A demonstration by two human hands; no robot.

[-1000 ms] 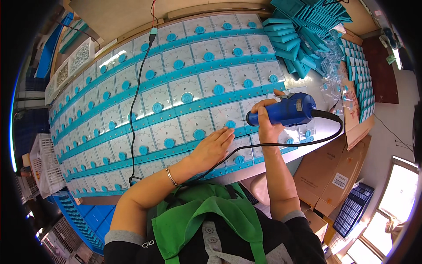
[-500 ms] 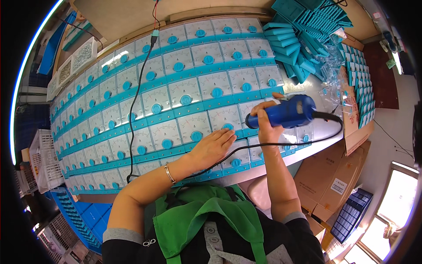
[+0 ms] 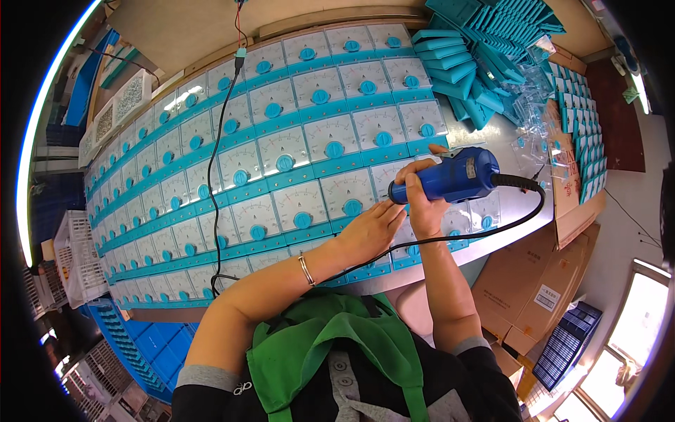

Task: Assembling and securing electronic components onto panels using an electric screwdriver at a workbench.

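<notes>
Rows of panel meters (image 3: pixel 285 148), each with a clear front, a white dial and a turquoise base and knob, cover the worktable. My right hand (image 3: pixel 426 205) is wrapped round a blue corded electric screwdriver (image 3: pixel 460 176), held nearly level over the right part of the rows with its nose pointing left. My left hand (image 3: pixel 373 228) lies over the meters in the near rows, its fingers stretched out side by side. Its fingertips come close to the screwdriver's nose; whether they touch it I cannot tell. The bit and the meter beneath are mostly hidden.
The screwdriver's black cord (image 3: pixel 485 235) loops across the near rows. Another black cable (image 3: pixel 223 119) runs over the meters. Turquoise housings (image 3: pixel 450 60) and clear covers (image 3: pixel 534 126) lie piled at far right. Small-parts trays (image 3: pixel 130 95) stand at far left. Cardboard boxes (image 3: pixel 524 281) are at right.
My left hand has slid right, up to the screwdriver's nose. The screwdriver in my right hand has shifted slightly left. The view has moved a little over the meters.
</notes>
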